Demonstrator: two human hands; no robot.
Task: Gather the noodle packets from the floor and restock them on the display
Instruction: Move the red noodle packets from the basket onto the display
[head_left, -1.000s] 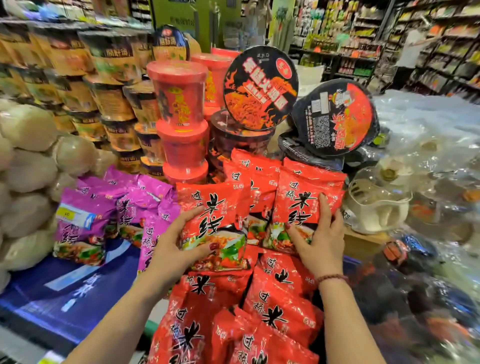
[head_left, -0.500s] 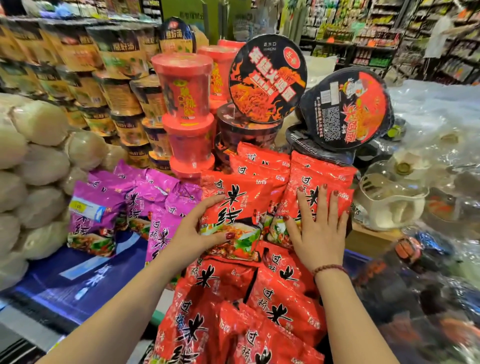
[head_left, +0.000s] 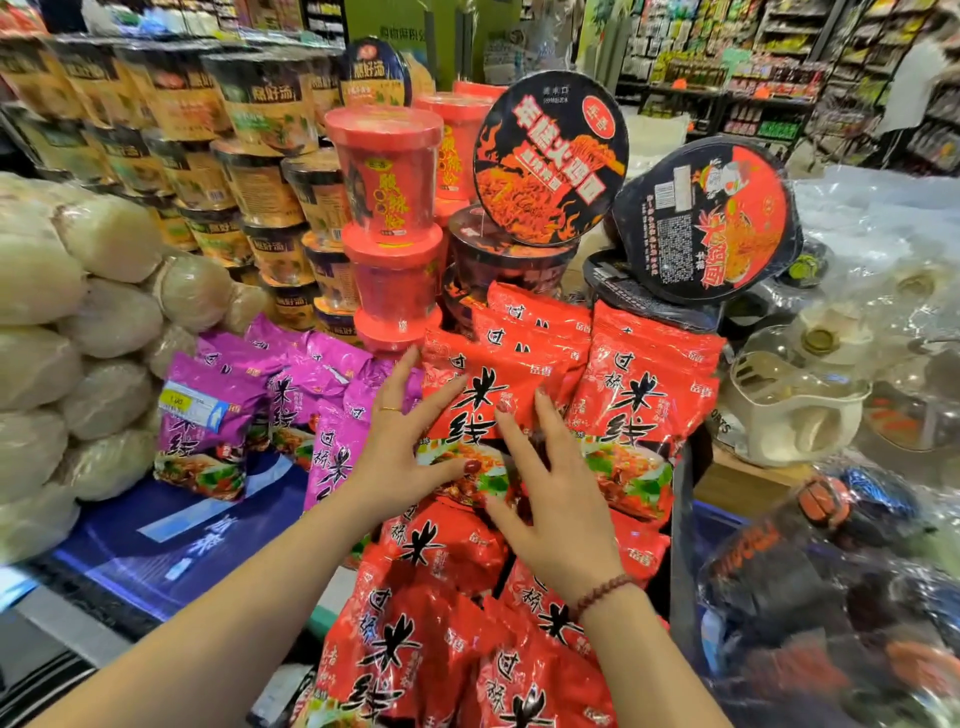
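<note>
Loads of instant stuff here: red noodle tubs (head_left: 387, 176) stacked three high, a black noodle bowl (head_left: 550, 156) propped on its edge just beside them, and a second black bowl (head_left: 706, 218) leaning further right. Tan soup cups (head_left: 260, 104) sit in rows back left, pale plastic-wrapped bundles (head_left: 104, 234) are piled far left, and a white plastic container (head_left: 795, 410) is at right.
</note>
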